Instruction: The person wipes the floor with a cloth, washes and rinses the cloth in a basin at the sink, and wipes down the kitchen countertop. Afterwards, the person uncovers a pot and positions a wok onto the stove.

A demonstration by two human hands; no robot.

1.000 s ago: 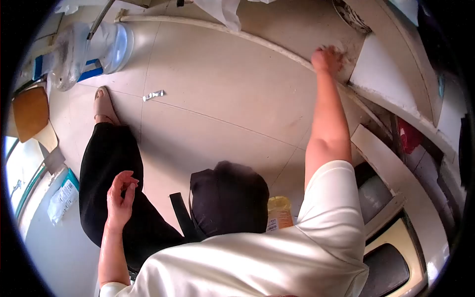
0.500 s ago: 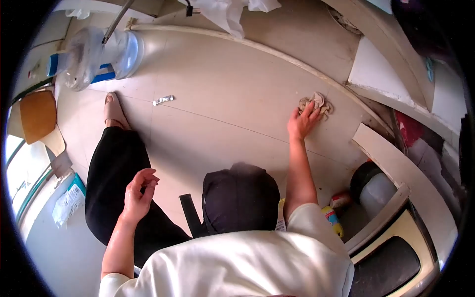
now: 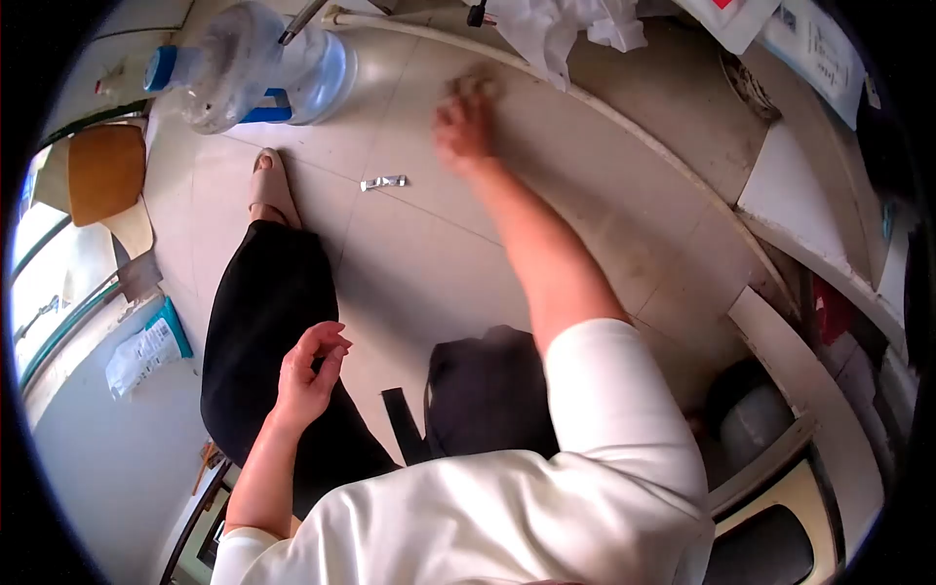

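Note:
My right hand [image 3: 465, 132] reaches far forward over the tiled floor [image 3: 390, 229], blurred by motion. Under its fingers is a crumpled brownish rag [image 3: 473, 83], pressed against the floor close to the pale curved strip. My left hand [image 3: 312, 370] hovers above my black-trousered left leg [image 3: 258, 331], loosely curled, with a gap between thumb and fingers and nothing in it. A small silvery wrapper-like piece [image 3: 383, 182] lies on the floor between my foot and my right arm.
A large clear water bottle [image 3: 229, 78] with a blue cap lies on its side at upper left. The curved strip [image 3: 624, 117] borders the floor. White plastic [image 3: 556, 34] hangs at the top. A teal-and-white packet [image 3: 151, 351] is at left. A cream-framed piece [image 3: 780, 507] stands at lower right.
My right hand has swept the rag leftward and forward across the floor, the arm now more stretched. The view has shifted to the right. My left hand keeps its loose curl over my leg.

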